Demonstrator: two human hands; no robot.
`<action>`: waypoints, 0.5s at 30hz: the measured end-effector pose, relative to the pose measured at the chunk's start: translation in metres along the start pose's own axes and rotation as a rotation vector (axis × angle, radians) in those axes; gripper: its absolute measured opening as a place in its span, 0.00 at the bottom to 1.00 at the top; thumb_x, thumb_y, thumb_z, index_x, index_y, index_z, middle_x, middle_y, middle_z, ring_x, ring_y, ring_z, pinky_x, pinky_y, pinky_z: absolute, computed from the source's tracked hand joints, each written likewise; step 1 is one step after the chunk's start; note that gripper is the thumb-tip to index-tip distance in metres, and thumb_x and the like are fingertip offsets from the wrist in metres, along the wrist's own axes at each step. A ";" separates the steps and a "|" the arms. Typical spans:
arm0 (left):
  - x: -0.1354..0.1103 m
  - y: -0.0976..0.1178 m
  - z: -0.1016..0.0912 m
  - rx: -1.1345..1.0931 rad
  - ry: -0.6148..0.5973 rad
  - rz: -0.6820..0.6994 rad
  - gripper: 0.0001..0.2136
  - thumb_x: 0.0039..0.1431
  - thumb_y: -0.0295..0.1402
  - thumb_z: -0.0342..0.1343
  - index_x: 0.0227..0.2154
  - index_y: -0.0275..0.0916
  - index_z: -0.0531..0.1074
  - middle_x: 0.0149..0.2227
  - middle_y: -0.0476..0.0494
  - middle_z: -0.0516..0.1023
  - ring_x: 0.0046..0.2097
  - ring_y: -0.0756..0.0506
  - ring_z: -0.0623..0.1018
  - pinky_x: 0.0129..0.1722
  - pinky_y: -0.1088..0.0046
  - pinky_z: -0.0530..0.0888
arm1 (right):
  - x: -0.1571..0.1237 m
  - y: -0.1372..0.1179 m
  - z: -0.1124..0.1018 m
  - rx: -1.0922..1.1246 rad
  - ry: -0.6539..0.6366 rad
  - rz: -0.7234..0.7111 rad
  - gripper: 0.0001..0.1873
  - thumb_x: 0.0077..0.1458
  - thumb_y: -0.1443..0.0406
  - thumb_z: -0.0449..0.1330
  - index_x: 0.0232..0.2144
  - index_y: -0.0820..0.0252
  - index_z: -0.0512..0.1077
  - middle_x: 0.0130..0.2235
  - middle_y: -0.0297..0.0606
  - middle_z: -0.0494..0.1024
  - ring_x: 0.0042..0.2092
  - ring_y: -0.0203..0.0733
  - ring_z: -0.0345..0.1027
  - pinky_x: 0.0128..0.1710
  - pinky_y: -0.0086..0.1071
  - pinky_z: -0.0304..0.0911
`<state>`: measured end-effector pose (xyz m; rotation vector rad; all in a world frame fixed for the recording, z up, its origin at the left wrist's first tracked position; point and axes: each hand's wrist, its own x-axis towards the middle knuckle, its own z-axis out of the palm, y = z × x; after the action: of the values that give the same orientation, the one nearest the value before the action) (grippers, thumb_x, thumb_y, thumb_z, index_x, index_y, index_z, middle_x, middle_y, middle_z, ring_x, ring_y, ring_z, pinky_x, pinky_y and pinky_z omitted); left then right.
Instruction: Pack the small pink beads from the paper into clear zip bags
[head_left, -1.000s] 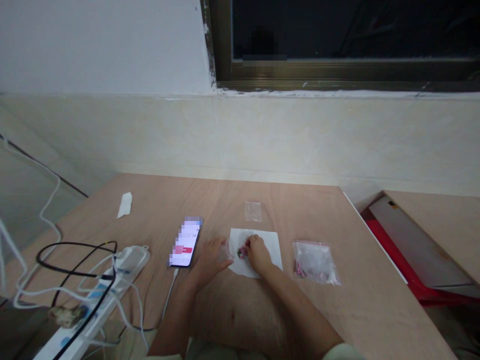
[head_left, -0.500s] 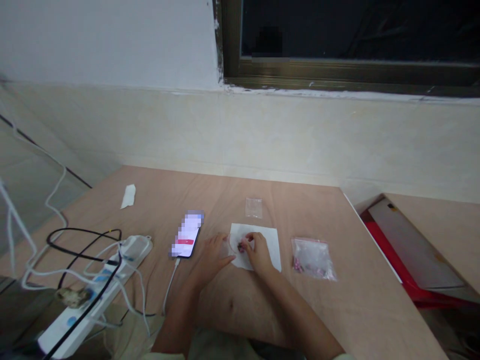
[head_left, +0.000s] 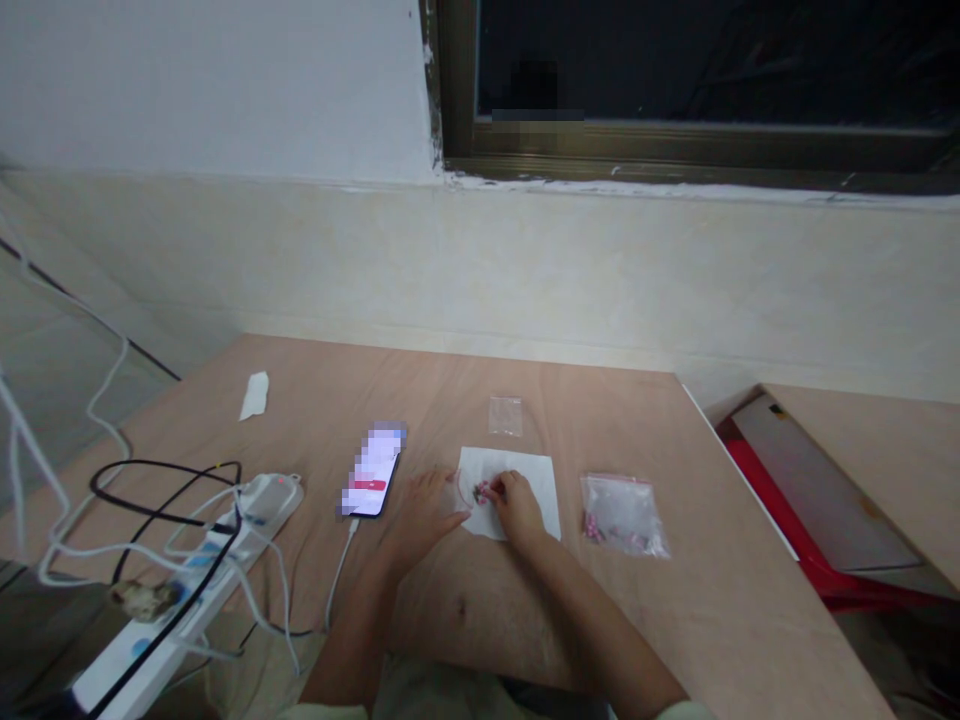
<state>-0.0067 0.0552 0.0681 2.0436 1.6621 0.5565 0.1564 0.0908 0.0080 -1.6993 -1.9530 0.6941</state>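
Note:
A sheet of white paper (head_left: 537, 500) lies on the wooden tabletop, with a small cluster of pink and green beads (head_left: 481, 492) at its middle. A thin pinkish loop of cord (head_left: 460, 486) curves beside the beads. My left hand (head_left: 421, 517) rests at the paper's left edge, its fingertips by the loop. Whether it grips the loop is hard to tell. My right hand (head_left: 517, 507) sits on the paper with its fingers closed at the beads, partly hiding them.
A clear zip bag with pink beads (head_left: 624, 516) lies right of the paper, and a small clear bag (head_left: 505, 416) lies beyond it. On the left are a phone on a white cable (head_left: 371, 470), a tissue (head_left: 253, 396) and a power strip (head_left: 202, 575) with tangled cables.
Both hands stay over the paper, with small finger movements at the beads. The view has shifted slightly, so the table sits a little higher in the picture than one second ago.

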 end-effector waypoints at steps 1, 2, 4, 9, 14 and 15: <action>0.001 0.000 0.000 -0.001 -0.006 0.000 0.21 0.45 0.35 0.55 0.43 0.36 0.61 0.45 0.39 0.68 0.48 0.41 0.66 0.48 0.60 0.61 | -0.001 0.000 0.000 -0.005 0.000 0.000 0.04 0.48 0.67 0.54 0.24 0.62 0.68 0.30 0.40 0.70 0.34 0.39 0.62 0.34 0.28 0.55; 0.003 0.000 0.001 -0.003 -0.010 -0.002 0.21 0.44 0.35 0.55 0.43 0.35 0.61 0.45 0.38 0.68 0.48 0.41 0.66 0.48 0.60 0.61 | -0.002 0.001 -0.001 -0.007 0.001 -0.005 0.04 0.48 0.68 0.53 0.24 0.62 0.67 0.30 0.40 0.70 0.34 0.39 0.62 0.34 0.29 0.55; 0.005 -0.001 0.002 -0.012 -0.016 0.000 0.22 0.44 0.35 0.56 0.44 0.35 0.61 0.45 0.38 0.68 0.48 0.41 0.66 0.49 0.60 0.61 | -0.005 0.001 -0.002 -0.004 0.005 -0.022 0.04 0.48 0.69 0.53 0.25 0.62 0.67 0.30 0.40 0.70 0.35 0.40 0.61 0.35 0.29 0.55; 0.009 -0.012 0.008 -0.033 -0.004 0.025 0.22 0.44 0.36 0.55 0.44 0.37 0.61 0.45 0.40 0.68 0.48 0.41 0.66 0.49 0.59 0.61 | -0.011 0.008 -0.004 0.064 0.002 -0.085 0.05 0.47 0.71 0.53 0.28 0.62 0.68 0.33 0.41 0.69 0.38 0.41 0.61 0.38 0.31 0.55; 0.006 -0.014 0.012 -0.049 0.008 0.042 0.22 0.44 0.36 0.56 0.44 0.39 0.61 0.44 0.40 0.68 0.48 0.40 0.66 0.48 0.58 0.61 | -0.011 0.006 -0.009 0.199 0.039 -0.064 0.04 0.47 0.70 0.53 0.24 0.62 0.68 0.29 0.39 0.70 0.34 0.40 0.61 0.36 0.32 0.57; 0.005 -0.012 0.013 -0.052 0.008 0.051 0.22 0.43 0.36 0.56 0.44 0.39 0.62 0.44 0.40 0.69 0.48 0.40 0.66 0.48 0.58 0.61 | -0.010 0.002 -0.011 0.243 0.061 -0.052 0.04 0.47 0.69 0.53 0.23 0.61 0.68 0.28 0.38 0.70 0.33 0.39 0.62 0.34 0.31 0.57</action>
<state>-0.0082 0.0614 0.0508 2.0538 1.5870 0.6199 0.1663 0.0815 0.0151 -1.5009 -1.7843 0.8141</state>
